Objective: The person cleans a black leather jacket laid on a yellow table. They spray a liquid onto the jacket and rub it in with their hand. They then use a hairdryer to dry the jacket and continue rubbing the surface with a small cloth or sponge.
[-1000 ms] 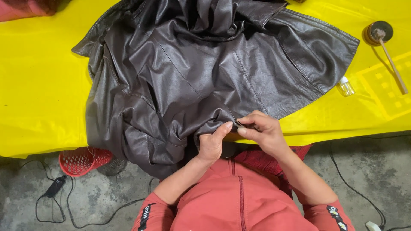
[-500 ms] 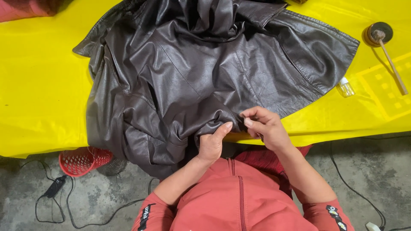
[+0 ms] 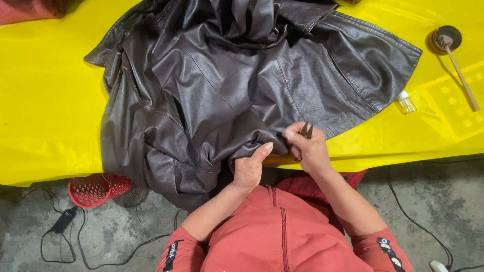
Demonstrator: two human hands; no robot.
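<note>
Head view only, so one angle: dark brown leather jacket (image 3: 242, 85) was spread over the yellow tabletop (image 3: 45, 111), its lower edge hanging off the near side. Left hand (image 3: 248, 168) was clamped on a bunched fold at that edge, thumb pressed on top. Right hand (image 3: 308, 148) sat just beside it, fingers pinched around a small dark tool (image 3: 306, 130) touching the leather. Off right lay a little clear bottle (image 3: 405, 102) and a wooden-handled brush (image 3: 461, 75). Red mesh basket (image 3: 96, 189) sat on the floor.
</note>
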